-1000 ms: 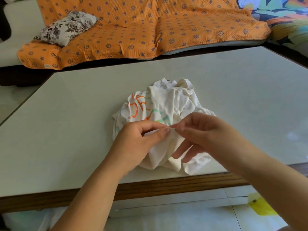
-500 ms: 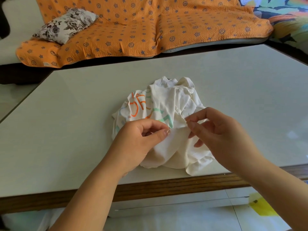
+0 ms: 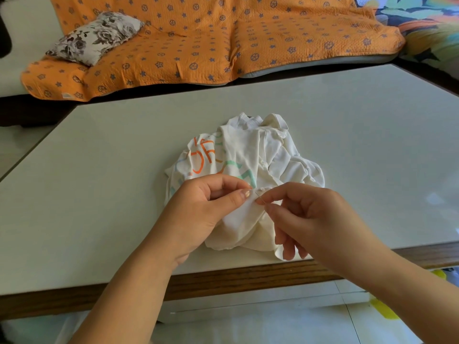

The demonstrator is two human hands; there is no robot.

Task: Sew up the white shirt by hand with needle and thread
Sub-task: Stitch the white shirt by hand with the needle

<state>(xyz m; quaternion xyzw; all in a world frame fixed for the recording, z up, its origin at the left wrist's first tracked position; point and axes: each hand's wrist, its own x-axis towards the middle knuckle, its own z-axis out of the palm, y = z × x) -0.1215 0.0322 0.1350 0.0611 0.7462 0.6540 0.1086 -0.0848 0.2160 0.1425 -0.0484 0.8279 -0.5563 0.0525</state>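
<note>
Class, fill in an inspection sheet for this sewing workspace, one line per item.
Surface: pale table, wooden front edge.
Job's things: white shirt crumpled near the front edge; needle at a fold.
Clutter: nothing seen.
Grips: left hand pinches the shirt fold; right hand pinches the needle.
Cables: nothing seen.
Surroundings: orange sofa cover, floral cushion behind the table.

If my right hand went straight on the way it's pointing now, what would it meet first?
Probably the pinched fold of the crumpled white shirt, with the thumb of the left hand just behind it; depth is unclear.
</note>
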